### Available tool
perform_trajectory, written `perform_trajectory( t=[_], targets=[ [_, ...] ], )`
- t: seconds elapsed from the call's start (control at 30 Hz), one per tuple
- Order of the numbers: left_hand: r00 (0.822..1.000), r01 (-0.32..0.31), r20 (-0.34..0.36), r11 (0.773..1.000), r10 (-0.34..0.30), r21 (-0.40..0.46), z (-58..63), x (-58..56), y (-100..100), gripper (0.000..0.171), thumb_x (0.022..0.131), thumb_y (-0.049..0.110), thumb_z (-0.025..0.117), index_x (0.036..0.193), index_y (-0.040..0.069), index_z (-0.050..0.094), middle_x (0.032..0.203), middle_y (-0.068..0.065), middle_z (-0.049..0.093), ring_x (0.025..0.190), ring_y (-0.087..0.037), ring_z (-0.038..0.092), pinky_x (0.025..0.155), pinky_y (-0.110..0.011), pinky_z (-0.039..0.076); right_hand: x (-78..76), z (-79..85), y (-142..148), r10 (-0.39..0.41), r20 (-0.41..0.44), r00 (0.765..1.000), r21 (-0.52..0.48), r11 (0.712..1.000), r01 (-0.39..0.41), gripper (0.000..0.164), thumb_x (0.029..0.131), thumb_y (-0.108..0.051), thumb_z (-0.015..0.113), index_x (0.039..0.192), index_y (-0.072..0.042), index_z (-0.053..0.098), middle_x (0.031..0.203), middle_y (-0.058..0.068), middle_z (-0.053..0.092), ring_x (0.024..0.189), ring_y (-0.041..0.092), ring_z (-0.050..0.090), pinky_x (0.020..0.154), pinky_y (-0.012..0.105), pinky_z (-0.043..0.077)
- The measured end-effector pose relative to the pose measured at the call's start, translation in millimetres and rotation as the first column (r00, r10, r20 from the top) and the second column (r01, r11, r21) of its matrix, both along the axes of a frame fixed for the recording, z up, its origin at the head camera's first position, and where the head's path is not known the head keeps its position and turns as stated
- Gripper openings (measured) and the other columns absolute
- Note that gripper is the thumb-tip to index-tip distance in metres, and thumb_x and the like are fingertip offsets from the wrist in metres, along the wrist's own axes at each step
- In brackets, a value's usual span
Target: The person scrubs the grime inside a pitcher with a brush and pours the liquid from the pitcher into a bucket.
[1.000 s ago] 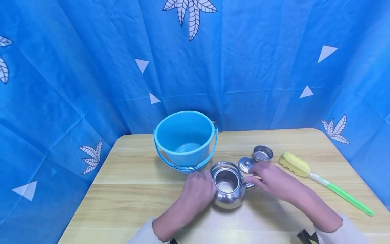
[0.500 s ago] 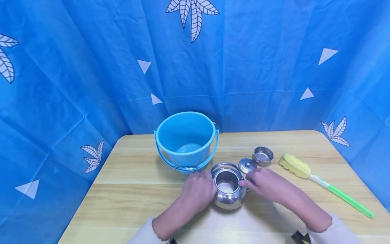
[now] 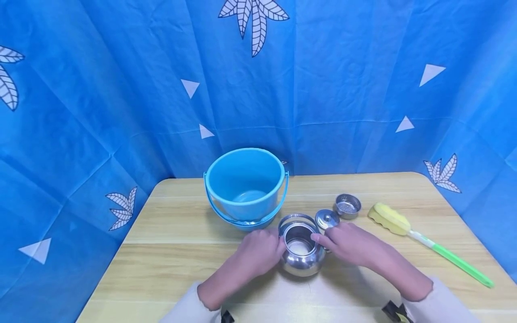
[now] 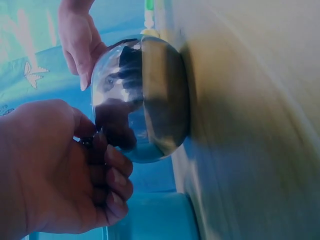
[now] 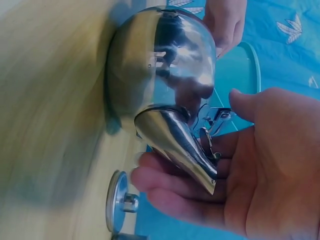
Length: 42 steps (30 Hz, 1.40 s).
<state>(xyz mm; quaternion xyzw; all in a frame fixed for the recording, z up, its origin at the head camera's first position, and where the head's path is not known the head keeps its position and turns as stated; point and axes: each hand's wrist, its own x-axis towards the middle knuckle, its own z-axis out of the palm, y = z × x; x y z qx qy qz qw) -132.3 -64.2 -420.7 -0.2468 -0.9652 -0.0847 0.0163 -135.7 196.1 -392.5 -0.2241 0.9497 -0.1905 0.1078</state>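
Observation:
A shiny steel teapot (image 3: 303,262) stands upright on the table, its mouth uncovered and its bail handle (image 3: 296,217) folded back. At its left side my left hand (image 3: 260,252) has curled fingers, and in the left wrist view its thumb and forefinger pinch a small dark metal part near the rim, mostly hidden. My right hand (image 3: 351,244) is at the other side. Seen from the right wrist, its loosely bent fingers lie behind the spout (image 5: 175,145), and the thumb is extended near the handle's bracket (image 5: 220,117). Contact there is unclear.
Behind the teapot to the left stands a blue bucket (image 3: 242,208), handle lowered. A steel lid (image 3: 326,218) and a small perforated strainer cup (image 3: 348,206) lie right of the teapot. Farther right is a yellow sponge brush (image 3: 389,218) with a green handle. Blue curtains enclose the table.
My right hand has moved left, from the spout's outer side to the teapot's rim, uncovering the lid and strainer cup more. The left hand has stayed at the teapot's left side.

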Motion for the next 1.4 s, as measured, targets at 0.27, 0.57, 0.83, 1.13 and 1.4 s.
perform_trajectory(
  t=[0.27,0.57,0.83,1.13,1.4],
  targets=[
    [0.98,-0.046,0.199,0.996,0.031,0.07,8.5,-6.5,-2.2,0.044,0.109,0.042,0.039,0.074,0.019,0.055,0.065,0.002,0.049,0.059,-0.014,0.048,0.057,-0.027,0.04,-4.4,4.9,-2.3,-0.014,0.122,0.992,0.022,1.0,0.012,0.048,0.106,-0.054,0.044,0.083,-0.018,0.067,0.065,-0.004,0.054,0.058,0.011,0.05,0.058,0.03,0.045],
    [0.95,-0.093,0.31,0.983,0.04,0.16,11.5,-11.0,-2.4,0.042,0.104,0.037,0.043,0.066,0.02,0.05,0.061,0.003,0.048,0.054,-0.013,0.045,0.053,-0.028,0.039,-11.2,9.2,-9.8,-0.007,0.179,0.984,0.075,0.997,-0.007,0.046,0.107,-0.038,0.045,0.067,-0.019,0.055,0.06,-0.003,0.05,0.054,0.013,0.047,0.056,0.032,0.042],
    [0.894,-0.182,0.443,0.958,0.068,0.222,16.7,-12.6,-2.3,0.038,0.099,0.038,0.05,0.066,0.019,0.053,0.057,0.006,0.048,0.051,-0.012,0.044,0.049,-0.027,0.037,-17.1,7.1,-11.6,-0.048,0.246,0.968,0.054,0.998,0.036,0.043,0.103,-0.039,0.048,0.067,-0.017,0.054,0.062,-0.001,0.055,0.054,0.014,0.05,0.056,0.032,0.043],
    [0.868,-0.197,0.496,0.936,0.028,0.293,28.8,-10.8,-1.1,0.04,0.098,0.036,0.053,0.061,0.02,0.052,0.051,0.008,0.044,0.047,-0.01,0.04,0.047,-0.025,0.033,-10.4,18.4,-2.5,-0.018,0.206,0.978,0.014,1.0,0.015,0.043,0.105,-0.037,0.046,0.065,-0.022,0.049,0.057,-0.008,0.045,0.052,0.009,0.038,0.05,0.028,0.037],
    [0.879,-0.178,0.477,0.933,0.007,0.314,53.0,-15.6,6.0,0.036,0.097,0.034,0.056,0.065,0.019,0.054,0.053,0.007,0.048,0.046,-0.01,0.043,0.047,-0.025,0.035,-7.7,41.1,6.7,-0.041,0.086,0.995,0.044,0.998,0.037,0.039,0.104,-0.036,0.046,0.068,-0.022,0.052,0.064,-0.004,0.047,0.059,0.012,0.045,0.057,0.03,0.039]
  ],
)
